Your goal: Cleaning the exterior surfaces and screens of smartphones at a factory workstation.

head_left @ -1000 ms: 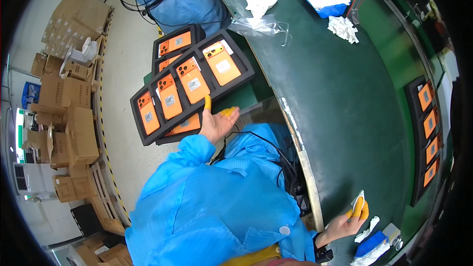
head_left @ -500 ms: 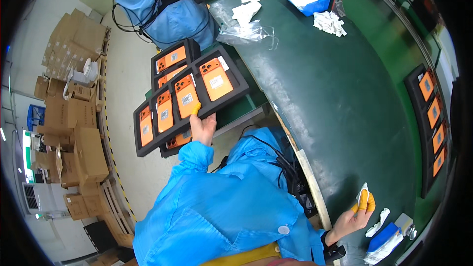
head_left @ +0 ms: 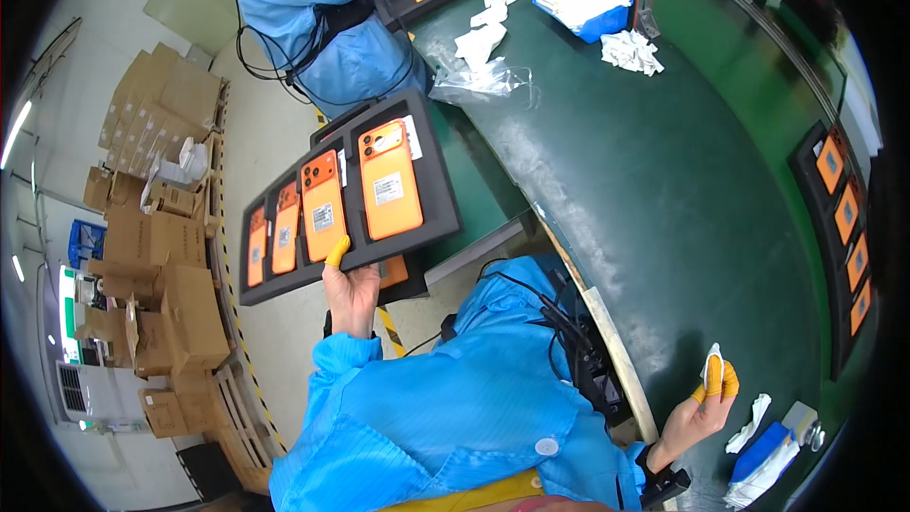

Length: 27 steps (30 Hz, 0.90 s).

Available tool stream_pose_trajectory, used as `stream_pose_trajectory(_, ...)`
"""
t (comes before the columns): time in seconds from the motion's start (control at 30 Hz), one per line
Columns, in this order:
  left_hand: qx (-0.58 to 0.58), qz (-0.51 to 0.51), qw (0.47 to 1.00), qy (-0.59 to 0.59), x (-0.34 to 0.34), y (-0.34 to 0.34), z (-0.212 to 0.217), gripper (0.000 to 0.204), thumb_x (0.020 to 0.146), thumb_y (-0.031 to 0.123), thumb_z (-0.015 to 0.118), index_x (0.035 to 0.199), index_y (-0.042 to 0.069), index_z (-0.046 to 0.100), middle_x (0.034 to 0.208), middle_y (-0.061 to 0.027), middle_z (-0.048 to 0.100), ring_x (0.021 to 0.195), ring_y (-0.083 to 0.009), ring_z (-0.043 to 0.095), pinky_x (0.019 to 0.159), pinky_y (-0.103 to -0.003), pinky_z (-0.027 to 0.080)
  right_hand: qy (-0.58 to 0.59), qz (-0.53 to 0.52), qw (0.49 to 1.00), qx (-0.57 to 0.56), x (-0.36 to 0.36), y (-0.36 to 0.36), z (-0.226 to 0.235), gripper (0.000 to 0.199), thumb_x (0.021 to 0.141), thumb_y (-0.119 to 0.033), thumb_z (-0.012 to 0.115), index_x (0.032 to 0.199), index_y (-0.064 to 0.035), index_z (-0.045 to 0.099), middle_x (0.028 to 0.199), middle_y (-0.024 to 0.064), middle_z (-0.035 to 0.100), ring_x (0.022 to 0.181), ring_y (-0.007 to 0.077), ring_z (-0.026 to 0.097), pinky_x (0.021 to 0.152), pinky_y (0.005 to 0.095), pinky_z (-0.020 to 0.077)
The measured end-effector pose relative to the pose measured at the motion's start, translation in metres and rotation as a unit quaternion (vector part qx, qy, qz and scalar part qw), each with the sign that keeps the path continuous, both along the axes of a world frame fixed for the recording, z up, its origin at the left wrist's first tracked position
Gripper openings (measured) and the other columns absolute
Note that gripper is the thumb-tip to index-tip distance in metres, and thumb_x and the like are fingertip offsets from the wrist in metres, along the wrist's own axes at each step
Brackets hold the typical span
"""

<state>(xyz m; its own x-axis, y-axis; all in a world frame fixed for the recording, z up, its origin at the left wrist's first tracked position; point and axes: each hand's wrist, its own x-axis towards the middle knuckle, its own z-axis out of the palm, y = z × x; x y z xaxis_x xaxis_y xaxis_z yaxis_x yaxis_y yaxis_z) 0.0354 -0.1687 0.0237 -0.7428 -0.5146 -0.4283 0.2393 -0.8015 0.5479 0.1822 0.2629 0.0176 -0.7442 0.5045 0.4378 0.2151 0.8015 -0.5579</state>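
My left hand (head_left: 351, 299), a yellow cot on its thumb, grips the near edge of a black foam tray (head_left: 438, 204). Several orange phones (head_left: 391, 213) with white labels lie in the tray's slots, camera ends away from me. The tray is tilted and raised off the stack; part of another black tray (head_left: 409, 286) with an orange phone shows below it. Over the right part of the green table, my right hand (head_left: 692, 422), with yellow finger cots, pinches a small white wipe (head_left: 713, 356). Fingers of the left hand under the tray are hidden.
A co-worker in blue (head_left: 332, 47) stands at the upper left by another phone tray (head_left: 417, 8). On the green table (head_left: 654, 199) lie a plastic bag (head_left: 483, 83), a blue wipe pack (head_left: 597, 27) and crumpled wipes (head_left: 632, 52). A phone tray (head_left: 817, 228) lines the right side.
My left hand has lifted the tray off the one beneath and brought it left and closer, tilting it. The right hand still holds the wipe, with little movement.
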Motion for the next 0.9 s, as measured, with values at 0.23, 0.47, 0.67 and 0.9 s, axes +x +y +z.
stream_pose_trajectory(0.23, -0.093, -0.225, 0.969, 0.05, 0.002, 0.08, 0.044, 0.035, 0.089, 0.005, 0.055, 0.123, 0.0, 0.05, 0.117, -0.0113, 0.06, 0.105, -0.0228, 0.06, 0.09, -0.037, 0.051, 0.055, -0.031, 0.998, 0.005, 0.002, -0.01, 0.007, 0.049, 0.07, 0.015, 0.045, 0.11, -0.0014, 0.068, 0.108, 0.0184, 0.061, 0.097, 0.031, 0.061, 0.084, 0.0326, 0.0479)
stream_pose_trajectory(0.47, 0.029, -0.495, 0.866, 0.069, 0.003, 0.178, 0.048, 0.039, 0.09, 0.002, 0.053, 0.129, 0.001, 0.048, 0.124, -0.0099, 0.057, 0.113, -0.022, 0.056, 0.097, -0.037, 0.045, 0.212, -0.149, 0.964, -0.059, 0.012, -0.013, -0.004, 0.04, 0.081, 0.017, 0.044, 0.113, 0.003, 0.064, 0.111, 0.0164, 0.059, 0.096, 0.0224, 0.059, 0.081, 0.0297, 0.0485)
stream_pose_trajectory(0.67, 0.134, -0.659, 0.74, -0.001, 0.017, 0.239, 0.03, 0.026, 0.091, 0.004, 0.056, 0.116, 0.0, 0.057, 0.118, -0.0103, 0.06, 0.11, -0.0198, 0.056, 0.097, -0.035, 0.045, 0.186, -0.202, 0.948, -0.161, 0.043, -0.02, 0.011, 0.04, 0.08, 0.015, 0.041, 0.113, 0.0067, 0.061, 0.109, 0.0159, 0.06, 0.094, 0.022, 0.059, 0.084, 0.033, 0.0489)
stream_pose_trajectory(0.9, 0.094, -0.779, 0.613, -0.091, 0.022, 0.261, 0.004, 0.035, 0.097, 0.024, 0.048, 0.125, 0.003, 0.049, 0.125, -0.0106, 0.056, 0.116, -0.0254, 0.052, 0.102, -0.044, 0.039, 0.022, -0.296, 0.95, -0.1, 0.059, -0.02, -0.003, 0.04, 0.07, 0.01, 0.05, 0.106, 0.0007, 0.064, 0.097, 0.0203, 0.06, 0.089, 0.0373, 0.059, 0.077, 0.0366, 0.048)
